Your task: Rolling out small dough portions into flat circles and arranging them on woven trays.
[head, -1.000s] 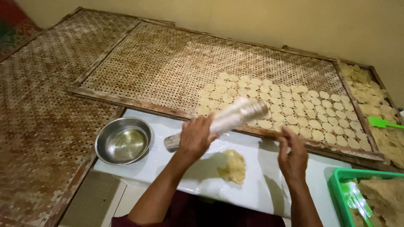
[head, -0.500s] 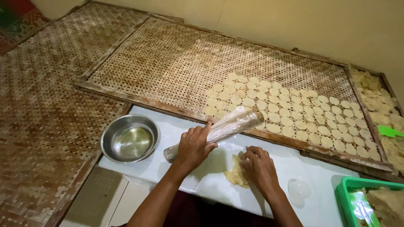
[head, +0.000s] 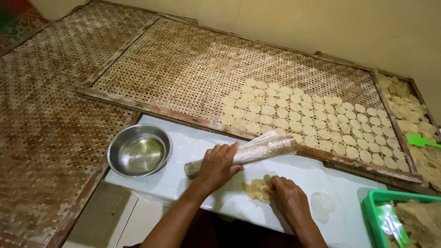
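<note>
Head view, taken looking down: nearest of all, the right hand (head: 287, 198) was pressed flat, fingers together, on a small lump of pale dough (head: 257, 190) lying on the white board (head: 197, 142). Just left of it, the left hand (head: 219, 164) was closed around a plastic-wrapped rolling pin (head: 250, 152), held above the board and angled up toward the right. A flattened clear disc (head: 323, 202) lay on the board to the right of the dough, and a green basket (head: 381, 202) of more dough stood at the near right corner. A steel bowl (head: 139, 150) — apparently holding a little liquid — sat on the board's left end.

Farther off, a woven bamboo tray (head: 183, 69) carried neat rows of round dough discs (head: 298, 115) over its right half; its left half was bare weave. A second tray (head: 36, 115) lay to the left, and a green spatula (head: 420, 141) rested at the far right.

Judged from this, the work would be done well if the lump were kept centred under the pin and pressed evenly — a thin, uniform sheet would match the discs already laid out.
</note>
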